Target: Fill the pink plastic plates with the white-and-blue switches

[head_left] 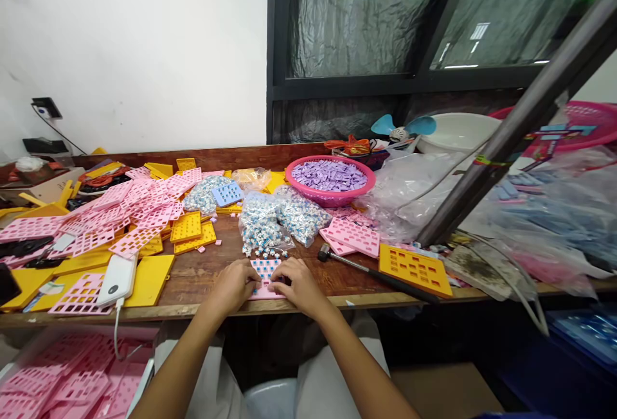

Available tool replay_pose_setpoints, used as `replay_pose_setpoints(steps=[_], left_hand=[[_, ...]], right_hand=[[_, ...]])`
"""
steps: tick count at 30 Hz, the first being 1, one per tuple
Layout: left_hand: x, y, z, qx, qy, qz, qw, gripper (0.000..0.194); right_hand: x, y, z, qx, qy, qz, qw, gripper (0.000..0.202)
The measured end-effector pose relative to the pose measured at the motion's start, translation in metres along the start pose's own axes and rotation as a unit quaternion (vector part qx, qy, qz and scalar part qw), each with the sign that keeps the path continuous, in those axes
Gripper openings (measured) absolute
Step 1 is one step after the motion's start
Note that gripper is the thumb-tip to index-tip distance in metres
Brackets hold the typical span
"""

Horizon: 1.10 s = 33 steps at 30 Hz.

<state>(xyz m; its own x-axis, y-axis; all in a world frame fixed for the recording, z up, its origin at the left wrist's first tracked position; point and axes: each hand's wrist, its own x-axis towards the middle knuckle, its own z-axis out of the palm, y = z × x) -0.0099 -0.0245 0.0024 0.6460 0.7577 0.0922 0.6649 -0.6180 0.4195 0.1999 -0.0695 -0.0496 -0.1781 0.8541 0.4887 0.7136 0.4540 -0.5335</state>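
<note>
A pink plate (263, 292) with a grid of square holes lies at the table's front edge, several small blue-and-white pieces, which look like key switches, seated in it. My left hand (235, 285) is closed at the plate's left side, its curled fingertips against it. Over the right side is my right hand (299, 285), thumb and forefinger bent close together; whatever is between them is too small to make out. Just behind the plate, loose switches (263, 254) spill from a clear bag (260, 216) full of them.
A hammer (359, 268) and a yellow holed plate (414, 270) lie to the right. Pink plates (130, 204) pile up at left near a white power bank (117, 279). Behind stands a pink basket (330, 197) of purple pieces. A slanted metal post (501, 136) rises at right.
</note>
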Motion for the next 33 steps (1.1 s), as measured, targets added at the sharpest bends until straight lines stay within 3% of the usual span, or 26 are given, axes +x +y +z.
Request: replay_pose_setpoints(steps=[8, 14, 21, 26, 27, 29, 31, 33], left_hand=[[0.018, 0.000, 0.002, 0.032, -0.028, -0.009, 0.999, 0.018], [0.020, -0.014, 0.002, 0.000, -0.028, 0.022, 0.999, 0.014], [0.075, -0.049, -0.008, -0.075, 0.007, 0.102, 0.992, 0.025], [0.095, -0.067, 0.004, -0.097, -0.019, 0.145, 0.984, 0.022], [0.095, -0.069, 0.008, -0.103, -0.015, 0.145, 0.984, 0.021], [0.093, -0.073, 0.014, -0.115, -0.001, 0.139, 0.984, 0.021], [0.090, -0.076, 0.017, -0.128, 0.010, 0.131, 0.983, 0.020], [0.088, -0.079, 0.018, -0.142, 0.023, 0.123, 0.982, 0.020]], right_hand=[[-0.001, -0.002, 0.000, 0.013, 0.001, 0.025, 1.000, 0.008], [-0.005, -0.004, 0.003, -0.012, 0.017, 0.038, 0.999, 0.009], [-0.011, -0.008, 0.003, -0.002, 0.013, 0.043, 0.999, 0.010], [0.010, 0.004, -0.010, 0.065, 0.074, 0.046, 0.994, 0.014], [0.019, 0.007, -0.013, 0.044, 0.061, 0.035, 0.997, 0.019], [0.041, 0.013, -0.017, -0.035, -0.024, -0.002, 0.999, 0.028], [0.062, 0.019, -0.018, -0.112, -0.131, -0.033, 0.984, 0.034], [0.080, 0.023, -0.015, -0.141, -0.188, -0.044, 0.971, 0.034]])
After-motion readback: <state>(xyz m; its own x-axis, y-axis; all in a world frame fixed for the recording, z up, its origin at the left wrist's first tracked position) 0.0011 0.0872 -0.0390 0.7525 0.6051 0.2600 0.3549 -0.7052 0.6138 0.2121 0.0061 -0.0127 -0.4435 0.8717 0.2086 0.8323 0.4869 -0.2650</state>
